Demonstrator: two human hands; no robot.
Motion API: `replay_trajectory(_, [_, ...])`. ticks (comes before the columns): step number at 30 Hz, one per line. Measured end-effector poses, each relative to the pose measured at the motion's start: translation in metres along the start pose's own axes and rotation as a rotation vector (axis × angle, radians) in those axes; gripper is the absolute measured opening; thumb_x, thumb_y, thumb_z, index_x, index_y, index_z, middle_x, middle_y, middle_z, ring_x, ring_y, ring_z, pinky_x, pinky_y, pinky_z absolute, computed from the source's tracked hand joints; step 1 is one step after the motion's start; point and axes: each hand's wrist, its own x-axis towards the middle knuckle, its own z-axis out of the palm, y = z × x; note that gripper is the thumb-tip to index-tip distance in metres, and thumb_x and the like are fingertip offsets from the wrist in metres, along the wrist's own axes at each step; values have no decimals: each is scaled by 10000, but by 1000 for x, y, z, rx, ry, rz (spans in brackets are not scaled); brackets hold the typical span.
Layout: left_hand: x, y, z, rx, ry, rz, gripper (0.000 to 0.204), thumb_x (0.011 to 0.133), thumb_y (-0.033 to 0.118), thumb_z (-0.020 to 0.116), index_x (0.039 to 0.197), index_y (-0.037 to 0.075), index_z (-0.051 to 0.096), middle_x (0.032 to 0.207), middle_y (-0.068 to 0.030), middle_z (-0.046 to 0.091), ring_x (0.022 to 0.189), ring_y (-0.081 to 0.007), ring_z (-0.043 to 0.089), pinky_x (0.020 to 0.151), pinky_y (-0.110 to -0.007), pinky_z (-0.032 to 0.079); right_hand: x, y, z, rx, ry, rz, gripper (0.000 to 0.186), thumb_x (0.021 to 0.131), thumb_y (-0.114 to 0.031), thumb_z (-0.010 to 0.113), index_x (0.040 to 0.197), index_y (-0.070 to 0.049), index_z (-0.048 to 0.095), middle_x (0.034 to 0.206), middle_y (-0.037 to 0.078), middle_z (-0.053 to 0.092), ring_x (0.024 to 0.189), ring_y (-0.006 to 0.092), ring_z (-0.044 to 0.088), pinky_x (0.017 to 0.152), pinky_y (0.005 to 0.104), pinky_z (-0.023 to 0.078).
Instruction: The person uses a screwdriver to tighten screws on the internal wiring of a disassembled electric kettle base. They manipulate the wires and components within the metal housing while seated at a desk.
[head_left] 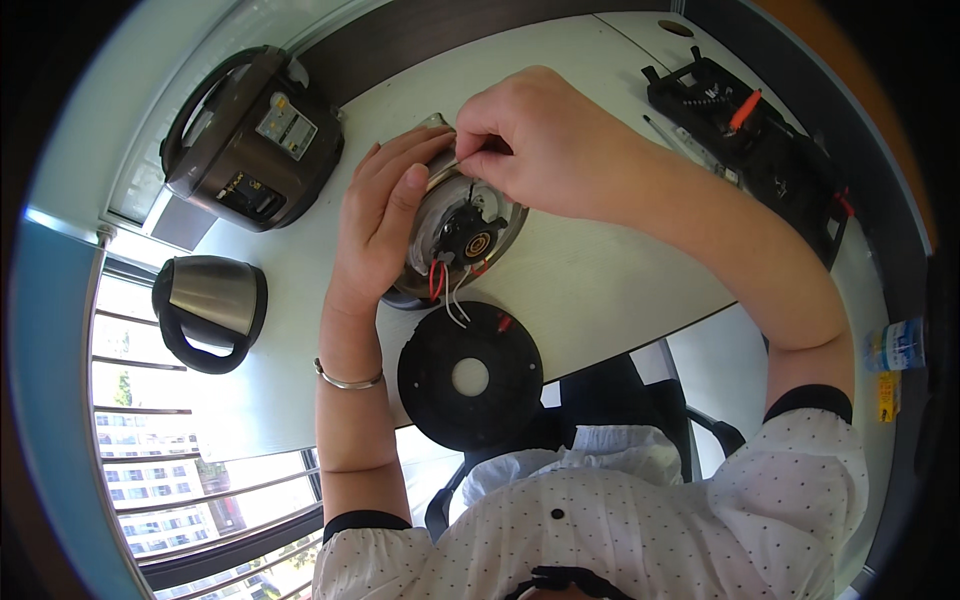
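An upturned steel electric kettle [424,240] lies on the table with its underside open. Inside sits a black round connector [470,238] with red and white wires. Those wires run to a black bottom cover [470,420], a disc with a hole in its middle, which hangs over the table's near edge. My left hand [385,205] holds the kettle's left side, fingers along the rim. At the far rim my right hand [520,135] is closed in a pinch, thumb against forefinger. Whatever is between those fingertips is too small to make out.
A brown rice cooker [255,140] stands at the far left, with a second steel kettle [212,310] nearer. An opened black tool case [760,140] with an orange-handled tool lies at the far right. A plastic bottle [895,345] is at the right edge.
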Motion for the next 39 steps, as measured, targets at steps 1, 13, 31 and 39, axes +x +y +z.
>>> replay_trajectory(1, [0,0,1,-2,0,4,332,937,200,438,1065,-47,619,1127,-185,620,1032,-327,567,903,-368,381,0,1,0,-9,18,-33,53,708,-37,655,709,2,621,645,137,603,595,289,580,557,342,462])
replay_trajectory(13, [-5,4,0,-107,-3,-163,332,948,203,443,1066,-63,604,1143,-193,614,1036,-310,561,940,-363,353,13,-22,-6,52,-156,194,101,724,-19,605,666,62,584,629,187,580,592,313,575,579,376,467])
replay_trajectory(31, [-9,-1,-2,-118,-1,-196,372,990,224,357,1099,-67,562,981,-72,604,931,-115,521,837,-233,405,14,-21,7,-56,-78,-29,97,744,-24,631,707,59,599,694,206,592,649,362,584,591,399,462])
replay_trajectory(39, [-5,1,2,-175,46,-152,335,945,158,374,1039,-71,601,1082,-180,627,982,-281,556,907,-351,380,9,-12,2,120,-97,145,106,753,-25,638,704,53,586,652,187,580,623,333,572,593,385,462])
